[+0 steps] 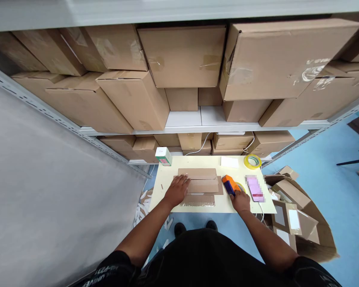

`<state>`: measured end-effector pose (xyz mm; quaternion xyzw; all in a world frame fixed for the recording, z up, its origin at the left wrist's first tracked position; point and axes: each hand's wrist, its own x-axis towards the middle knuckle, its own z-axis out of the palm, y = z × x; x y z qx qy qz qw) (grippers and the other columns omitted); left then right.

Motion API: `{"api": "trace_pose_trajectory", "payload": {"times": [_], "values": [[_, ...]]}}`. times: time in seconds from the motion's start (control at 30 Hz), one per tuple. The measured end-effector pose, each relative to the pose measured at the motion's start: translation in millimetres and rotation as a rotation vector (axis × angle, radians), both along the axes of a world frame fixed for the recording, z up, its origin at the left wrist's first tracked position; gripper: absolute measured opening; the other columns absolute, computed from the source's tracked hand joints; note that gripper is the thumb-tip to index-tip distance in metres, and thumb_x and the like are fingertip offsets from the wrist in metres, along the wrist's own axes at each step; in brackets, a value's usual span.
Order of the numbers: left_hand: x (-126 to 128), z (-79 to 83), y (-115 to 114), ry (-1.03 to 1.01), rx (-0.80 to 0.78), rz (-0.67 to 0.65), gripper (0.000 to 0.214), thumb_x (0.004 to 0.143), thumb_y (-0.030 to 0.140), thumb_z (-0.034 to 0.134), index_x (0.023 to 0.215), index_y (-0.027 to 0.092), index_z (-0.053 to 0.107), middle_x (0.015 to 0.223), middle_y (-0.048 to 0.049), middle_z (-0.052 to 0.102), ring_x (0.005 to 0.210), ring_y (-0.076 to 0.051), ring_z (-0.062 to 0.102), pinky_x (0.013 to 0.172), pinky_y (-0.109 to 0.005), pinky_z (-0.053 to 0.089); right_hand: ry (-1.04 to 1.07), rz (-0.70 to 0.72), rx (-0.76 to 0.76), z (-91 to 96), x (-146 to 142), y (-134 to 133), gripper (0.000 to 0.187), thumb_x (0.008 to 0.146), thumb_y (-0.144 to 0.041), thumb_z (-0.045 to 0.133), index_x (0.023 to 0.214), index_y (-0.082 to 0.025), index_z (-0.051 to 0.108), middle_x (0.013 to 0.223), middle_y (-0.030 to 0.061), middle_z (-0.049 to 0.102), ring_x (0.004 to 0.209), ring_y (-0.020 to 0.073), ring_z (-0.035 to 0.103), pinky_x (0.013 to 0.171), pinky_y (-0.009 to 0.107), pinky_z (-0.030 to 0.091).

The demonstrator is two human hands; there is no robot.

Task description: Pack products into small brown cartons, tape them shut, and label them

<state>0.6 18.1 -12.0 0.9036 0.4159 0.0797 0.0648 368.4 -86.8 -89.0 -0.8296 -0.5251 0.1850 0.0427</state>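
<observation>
A closed cardboard box [203, 185] lies on the small pale table, its flaps meeting in a seam across the top. My left hand [178, 190] rests flat on the box's left end, fingers stretched out towards the seam. To the right of the box, my right hand [241, 201] is wrapped around an orange and dark blue tape dispenser [230, 185]. Part of a yellow tape roll shows beside the dispenser, close to my fingers. More flat cardboard [199, 200] shows under and in front of the box.
On the table [164, 199] are a small white and green box [164, 156], a white card [229, 162], a yellow tape roll [252, 161] and a phone [255, 188] with a cable. Shelves of cardboard boxes [182, 57] rise behind. A large carton [326, 235] of cardboard stands right.
</observation>
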Motion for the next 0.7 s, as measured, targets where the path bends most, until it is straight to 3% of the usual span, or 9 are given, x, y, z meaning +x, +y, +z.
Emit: {"api": "trace_pose_trajectory", "payload": {"times": [0.13, 0.23, 0.3, 0.43, 0.57, 0.7], "values": [[4, -2.9, 4, -0.029, -0.019, -0.020, 0.046, 0.091, 0.017, 0.056, 0.135, 0.019, 0.068, 0.150, -0.0136, 0.059, 0.143, -0.035, 0.047, 0.124, -0.055, 0.030, 0.533, -0.409, 0.249, 32.9, 20, 7, 0.037, 0.084, -0.052, 0.060, 0.092, -0.018, 0.073, 0.081, 0.0078, 0.074, 0.081, 0.0275, 0.069, 0.072, 0.035, 0.052], [8, -2.4, 6, -0.056, -0.033, -0.015, 0.043, 0.088, 0.017, 0.059, 0.129, 0.018, 0.071, 0.142, -0.0143, 0.062, 0.137, -0.036, 0.049, 0.120, -0.055, 0.033, 0.902, -0.513, 0.464, 73.6, 22, 26, 0.045, 0.077, -0.063, 0.069, 0.089, -0.020, 0.071, 0.081, 0.0041, 0.074, 0.076, 0.0243, 0.067, 0.068, 0.033, 0.053], [12, -1.6, 8, -0.085, -0.055, -0.013, 0.039, 0.086, 0.016, 0.060, 0.123, 0.017, 0.073, 0.137, -0.0149, 0.064, 0.132, -0.036, 0.051, 0.117, -0.054, 0.037, 1.056, -0.417, 0.488, 101.8, 12, 43, 0.050, 0.074, -0.067, 0.075, 0.091, -0.020, 0.071, 0.084, 0.0037, 0.074, 0.076, 0.0224, 0.066, 0.068, 0.032, 0.053], [15, -2.4, 14, -0.241, -0.166, 0.057, 0.036, 0.079, 0.012, 0.062, 0.110, 0.019, 0.077, 0.128, -0.0126, 0.067, 0.124, -0.032, 0.055, 0.110, -0.049, 0.043, 1.063, -0.128, 0.355, 138.5, -28, 83, 0.052, 0.070, -0.067, 0.082, 0.082, -0.018, 0.070, 0.074, 0.0017, 0.069, 0.068, 0.0182, 0.059, 0.065, 0.029, 0.048], [13, -1.7, 29, -0.544, -0.406, 0.207, 0.029, 0.078, 0.014, 0.061, 0.099, 0.021, 0.079, 0.116, -0.0081, 0.073, 0.118, -0.029, 0.060, 0.109, -0.044, 0.045, 0.935, 0.116, 0.151, 142.8, -71, 112, 0.051, 0.067, -0.066, 0.083, 0.071, -0.019, 0.065, 0.062, -0.0027, 0.058, 0.060, 0.0141, 0.049, 0.057, 0.026, 0.039], [8, 4.5, 43, -0.861, -0.743, 0.422, 0.033, 0.094, 0.041, 0.054, 0.104, 0.020, 0.078, 0.105, -0.0068, 0.077, 0.116, -0.028, 0.065, 0.104, -0.040, 0.050, 0.777, 0.253, 0.023, 138.2, -95, 124, 0.048, 0.066, -0.064, 0.081, 0.070, -0.020, 0.065, 0.059, -0.0042, 0.054, 0.058, 0.0136, 0.047, 0.055, 0.025, 0.037]]}}
